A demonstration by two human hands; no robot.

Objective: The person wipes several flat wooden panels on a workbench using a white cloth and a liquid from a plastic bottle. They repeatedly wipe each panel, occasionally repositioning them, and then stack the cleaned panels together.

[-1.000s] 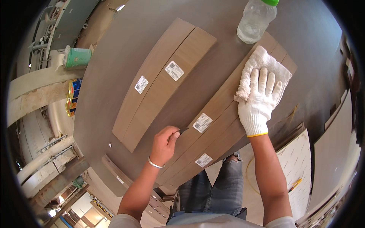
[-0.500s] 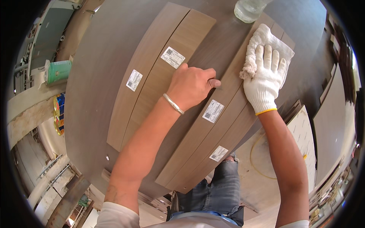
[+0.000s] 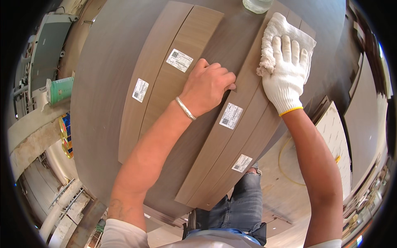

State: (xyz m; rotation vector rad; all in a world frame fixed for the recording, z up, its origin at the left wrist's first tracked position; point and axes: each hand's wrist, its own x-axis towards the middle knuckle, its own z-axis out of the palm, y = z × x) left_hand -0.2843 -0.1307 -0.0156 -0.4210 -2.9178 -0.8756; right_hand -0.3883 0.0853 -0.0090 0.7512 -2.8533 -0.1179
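My bare left hand (image 3: 209,87), a silver bangle (image 3: 185,108) at its wrist, is closed with thumb and fingers pressed together. Its thumb tip meets the inner long edge of the right-hand wood-grain boards (image 3: 215,161). Whatever it pinches is too small and hidden to name. My right hand (image 3: 285,74) wears a white knitted glove and lies flat, fingers stretched, on a folded off-white cloth (image 3: 283,27) spread over the far part of those boards. White printed labels (image 3: 231,115) are stuck on the boards. Another pair of labelled boards (image 3: 155,66) lies to the left, partly behind my left forearm.
The boards rest on a large dark brown panel (image 3: 99,82). A clear container (image 3: 257,5) stands at the far edge of view. Beyond the panel on the left are a green cylindrical container (image 3: 61,90) and a grey cabinet (image 3: 47,49). Large sheets (image 3: 366,120) lean at the right.
The whole view has shifted slightly. My left hand has turned a little, its knuckles showing more. My right hand and the cloth keep nearly the same place on the boards.
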